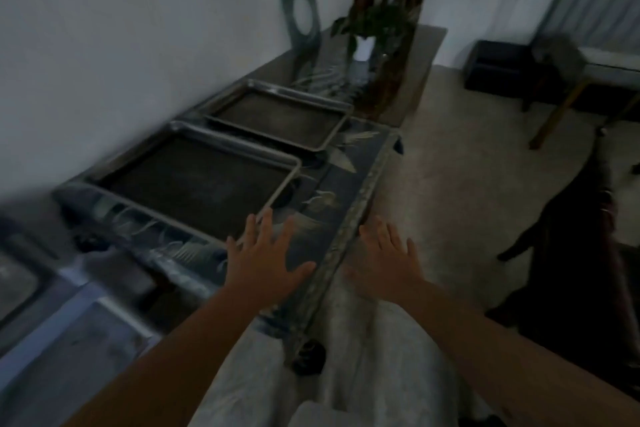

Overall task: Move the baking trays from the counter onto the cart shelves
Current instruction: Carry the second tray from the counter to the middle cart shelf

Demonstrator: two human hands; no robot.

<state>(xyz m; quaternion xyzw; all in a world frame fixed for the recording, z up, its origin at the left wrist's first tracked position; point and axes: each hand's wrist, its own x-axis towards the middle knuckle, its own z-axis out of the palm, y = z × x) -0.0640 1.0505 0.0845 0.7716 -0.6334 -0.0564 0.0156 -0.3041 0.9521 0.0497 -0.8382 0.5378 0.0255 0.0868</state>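
Observation:
Two dark metal baking trays lie flat on the glass counter (349, 198) along the white wall. The near tray (197, 184) is the larger in view; the far tray (280, 118) sits just behind it. My left hand (266, 260) hovers with fingers spread over the counter, its fingertips at the near tray's front right corner. My right hand (384, 260) is also spread and holds nothing, just off the counter's front edge over the floor. At the lower left, blurred metal shelves (52, 333) with what looks like a tray are partly in view.
A potted plant in a white pot (365, 42) and a leaning panel with a round hole (301, 14) stand at the counter's far end. A dark dog (568, 229) stands on the floor to the right. A bench and dark box are further back.

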